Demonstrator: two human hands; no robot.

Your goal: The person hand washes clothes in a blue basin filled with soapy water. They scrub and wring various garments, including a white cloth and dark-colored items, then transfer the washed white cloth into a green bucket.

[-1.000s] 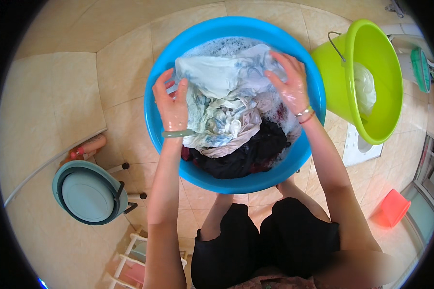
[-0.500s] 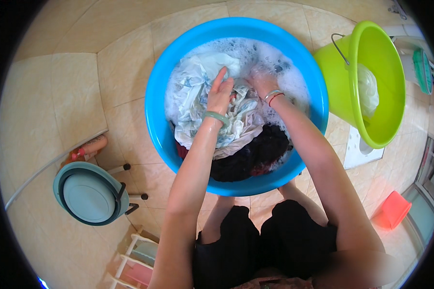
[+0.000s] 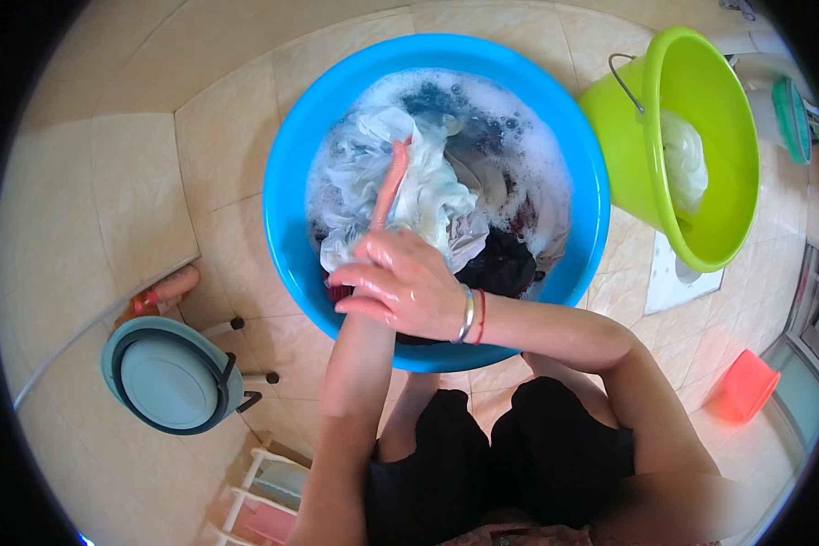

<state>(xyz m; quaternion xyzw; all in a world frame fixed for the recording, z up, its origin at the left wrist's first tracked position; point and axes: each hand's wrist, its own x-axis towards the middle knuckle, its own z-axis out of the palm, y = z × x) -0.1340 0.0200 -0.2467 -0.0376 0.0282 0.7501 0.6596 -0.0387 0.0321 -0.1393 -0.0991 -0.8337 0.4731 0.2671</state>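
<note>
A wide blue basin (image 3: 282,182) of sudsy water holds a bunched white cloth (image 3: 428,196) and a black cloth (image 3: 499,264). Among the white folds, my left hand (image 3: 389,187) is seen edge-on, a digit stretched straight and the cloth lying against it; its other fingers are partly hidden. Across my left wrist lies my right hand (image 3: 409,284), wet, its fingers spread and pointing left. The right wrist carries a silver bangle (image 3: 466,314) and a red string (image 3: 481,317). Whatever is under the right palm is hidden.
To the right of the basin leans a lime-green bucket (image 3: 651,136) with a white bundle (image 3: 682,164) inside. A grey-green folding basin (image 3: 168,375) rests at left near a pink bottle (image 3: 173,285). Farther right are a floor drain (image 3: 687,278) and a coral container (image 3: 744,387).
My right hand has come out of the suds and moved left onto my left wrist, covering the green bangle. The white cloth has shifted, now piled against my left hand.
</note>
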